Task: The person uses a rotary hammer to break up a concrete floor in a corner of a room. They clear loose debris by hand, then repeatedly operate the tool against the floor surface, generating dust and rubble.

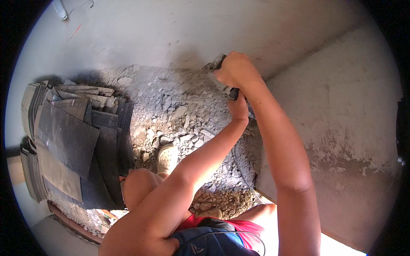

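- As our right hand (237, 70) clasps a grimy, grey-and-black handheld tool (218, 62), fingers curled round its body, our left hand (238, 109) grasps its lower end.
- We hold the tool near the foot of the smooth, grey back wall (128, 38); whether its tip touches, we cannot tell.
- Around it spreads rubble (183, 115), jagged pale chunks amid powdery grit, crossed by a thin, dark cord (240, 170).
- We stand in it in a cream clog (167, 158) dotted with round holes.
- To our right, a side wall (341, 149) shows rough, flaking patches.
- To our left, thin, flat sheets (68, 132), black and tan, pile untidily.
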A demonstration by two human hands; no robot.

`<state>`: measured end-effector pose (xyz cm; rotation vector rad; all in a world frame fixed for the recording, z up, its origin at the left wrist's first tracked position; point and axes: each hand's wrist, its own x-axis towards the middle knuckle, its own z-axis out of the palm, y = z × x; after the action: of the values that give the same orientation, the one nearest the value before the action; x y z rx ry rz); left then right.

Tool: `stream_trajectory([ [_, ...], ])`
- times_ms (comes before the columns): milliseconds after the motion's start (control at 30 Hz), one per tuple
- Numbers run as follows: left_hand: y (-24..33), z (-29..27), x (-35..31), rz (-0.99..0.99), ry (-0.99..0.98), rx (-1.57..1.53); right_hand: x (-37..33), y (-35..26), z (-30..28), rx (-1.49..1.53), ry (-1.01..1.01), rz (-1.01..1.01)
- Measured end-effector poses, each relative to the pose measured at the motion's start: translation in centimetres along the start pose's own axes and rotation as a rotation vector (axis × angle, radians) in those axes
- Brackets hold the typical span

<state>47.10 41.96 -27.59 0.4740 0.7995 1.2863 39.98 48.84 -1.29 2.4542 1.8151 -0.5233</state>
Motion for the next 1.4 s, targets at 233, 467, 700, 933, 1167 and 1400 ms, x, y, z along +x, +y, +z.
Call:
stream_trajectory([
  [233,1.4,1.0,-3.3,-0.094,-0.015,0.106,-2.2,-0.9,0.3,-0.043,-0.011,-0.111],
  [467,1.6,-6.5,-6.8,-0.156,-0.167,0.364,-5.4,-3.8,5.2,0.089,0.054,-0.145],
  [700,1.7,-11.0,-8.0,-0.163,-0.242,0.482,-6.5,-4.0,8.3,0.145,0.027,-0.174],
  [933,1.1,-11.2,-8.7,-0.171,-0.304,0.506,-7.0,-2.6,10.1,0.114,0.047,-0.141],
  [1167,0.9,-12.0,-8.4,-0.155,-0.335,0.525,-7.2,-1.8,8.0,0.175,-0.054,-0.063],
  [1400,1.1,-11.7,-6.2,-0.088,-0.415,0.48,-8.0,1.5,8.8,0.251,0.097,0.194],
])
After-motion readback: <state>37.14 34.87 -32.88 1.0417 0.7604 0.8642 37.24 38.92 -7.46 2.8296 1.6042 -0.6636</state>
